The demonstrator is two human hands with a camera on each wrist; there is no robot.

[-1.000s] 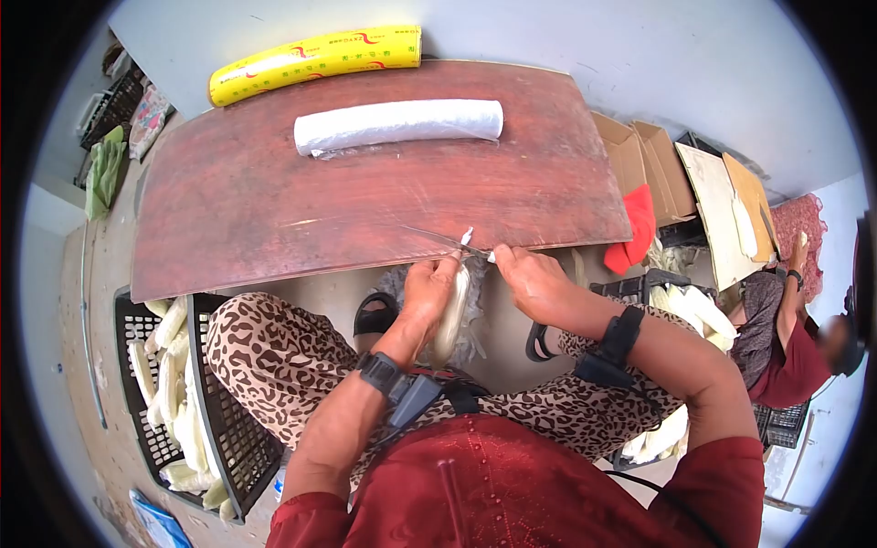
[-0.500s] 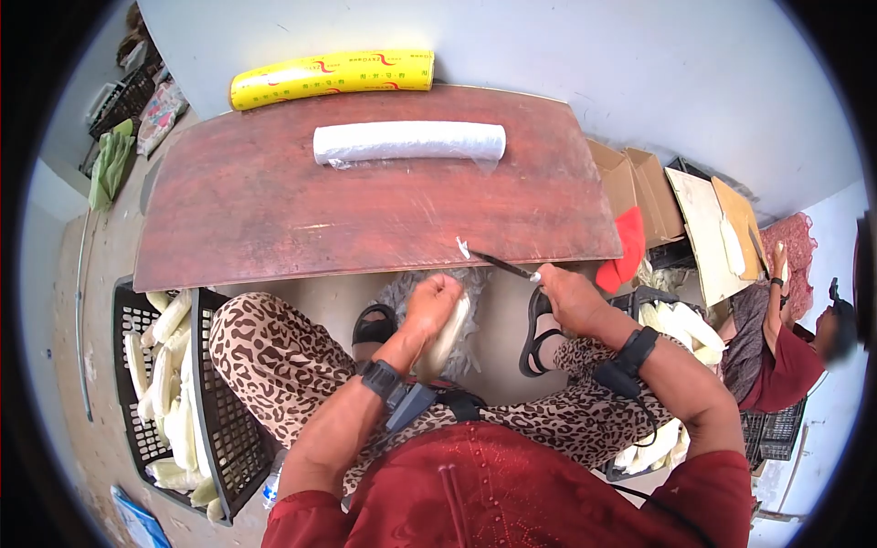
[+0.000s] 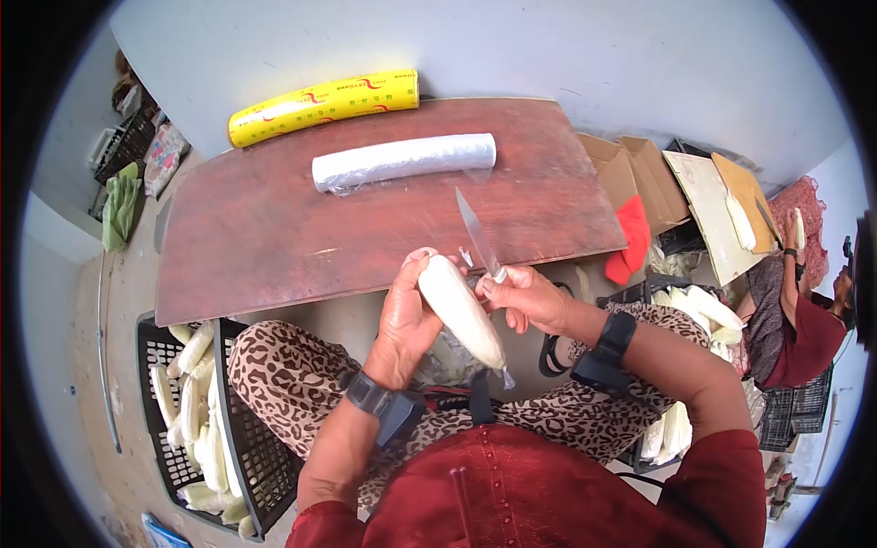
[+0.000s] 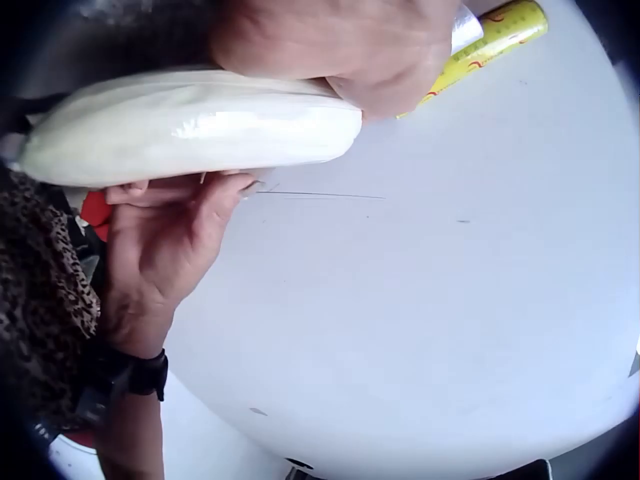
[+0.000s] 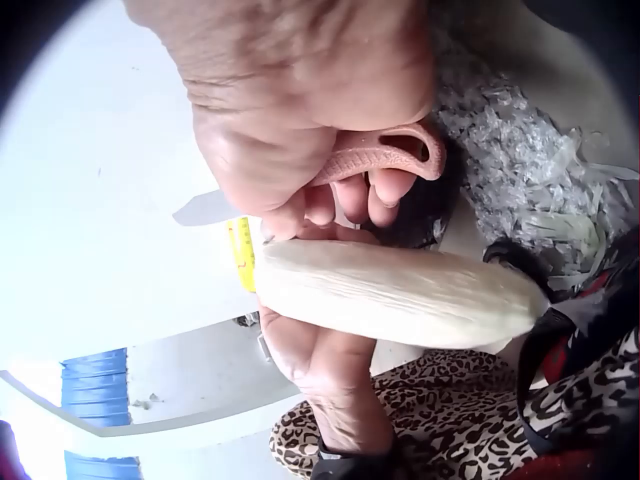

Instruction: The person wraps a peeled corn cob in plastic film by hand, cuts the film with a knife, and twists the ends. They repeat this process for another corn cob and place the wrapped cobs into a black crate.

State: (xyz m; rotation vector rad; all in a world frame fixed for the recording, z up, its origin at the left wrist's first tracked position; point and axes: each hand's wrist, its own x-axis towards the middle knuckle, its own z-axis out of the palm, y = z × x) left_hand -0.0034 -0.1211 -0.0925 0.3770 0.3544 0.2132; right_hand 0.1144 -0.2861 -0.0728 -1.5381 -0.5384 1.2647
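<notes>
A pale ear of corn in its husk (image 3: 461, 312), with a shiny film over it in the left wrist view, slants across the front of the body. My left hand (image 3: 407, 315) grips it near its upper, blunt end; a twisted film tail (image 3: 508, 376) hangs from its lower end. My right hand (image 3: 532, 300) holds a knife (image 3: 477, 233) close beside the corn, blade pointing up over the table. The knife's pinkish handle (image 5: 380, 158) shows below the palm in the right wrist view. A small white scrap (image 3: 467, 257) lies near the table's front edge.
On the reddish table (image 3: 247, 247) lie a white film roll (image 3: 406, 163) and, at the back, a yellow roll (image 3: 324, 105). Black crates (image 3: 260, 438) of corn stand at both sides. Cardboard boxes (image 3: 639, 183) and a red cloth (image 3: 628, 242) are at right, near another person (image 3: 795, 320).
The left hand has raised the corn from below the table edge and turned it outward. The knife has swung from pointing left to pointing up, leaving the white scrap on the table.
</notes>
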